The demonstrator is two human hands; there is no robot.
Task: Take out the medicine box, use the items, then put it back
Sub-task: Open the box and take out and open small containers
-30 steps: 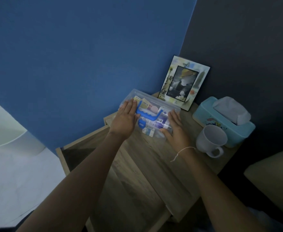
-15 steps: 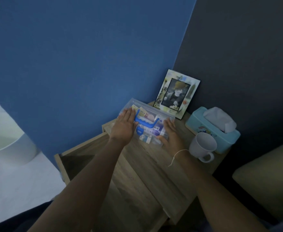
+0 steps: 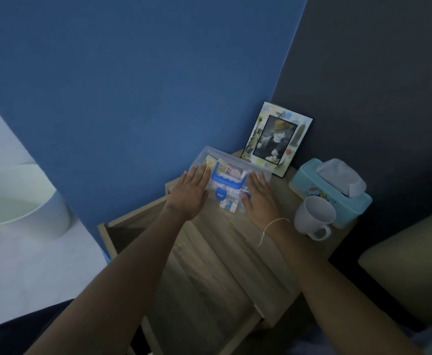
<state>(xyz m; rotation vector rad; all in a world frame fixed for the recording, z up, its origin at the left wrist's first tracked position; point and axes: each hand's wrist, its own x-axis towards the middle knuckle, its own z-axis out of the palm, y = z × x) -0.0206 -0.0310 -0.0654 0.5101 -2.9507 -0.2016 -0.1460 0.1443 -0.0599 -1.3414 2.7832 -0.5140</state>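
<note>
A clear plastic medicine box (image 3: 231, 172) with a blue handle and blue latch stands on the wooden bedside cabinet (image 3: 235, 242), close to the blue wall. Small packets show through its lid. My left hand (image 3: 190, 192) lies flat against the box's left end, fingers straight and together. At the right end, my right hand (image 3: 259, 196) presses the box the same way, a thin string around its wrist. The box sits between both palms with its lid shut.
A framed picture (image 3: 277, 139) leans in the corner behind the box. A teal tissue box (image 3: 330, 192) and a white mug (image 3: 313, 217) stand to the right. An open wooden drawer (image 3: 122, 226) juts out on the left. A cushion (image 3: 412, 272) is at lower right.
The view has shifted down and to the left, so everything sits lower in frame. Both hands stay pressed on the ends of the box; the box has barely moved.
</note>
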